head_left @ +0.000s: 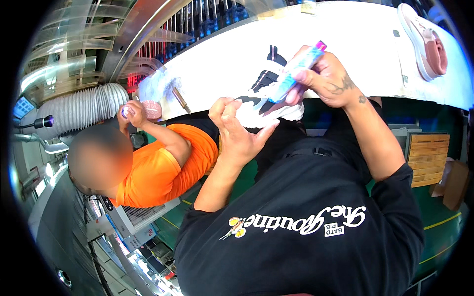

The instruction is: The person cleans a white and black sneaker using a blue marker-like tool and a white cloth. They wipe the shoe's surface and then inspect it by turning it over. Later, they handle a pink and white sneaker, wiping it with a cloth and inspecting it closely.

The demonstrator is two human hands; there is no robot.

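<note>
A blue object [295,75] with a pink end is pinched in the right grip [330,79], above the white-and-black shoe [253,115], which it partly hides at the worktop's [212,66] near edge. The shoe is held between the left grip's [234,127] bent fingers and extended thumb. Leftward, a slim tool [181,100] and an orange-shirted co-worker [158,165] are seen; far right, a pink-and-white shoe [435,55].

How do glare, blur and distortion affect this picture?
Head view: the table is washed out near-white, pale parts of the held shoe nearly blending in; head view: the lens bows straight edges, and the co-worker's head is blurred.
</note>
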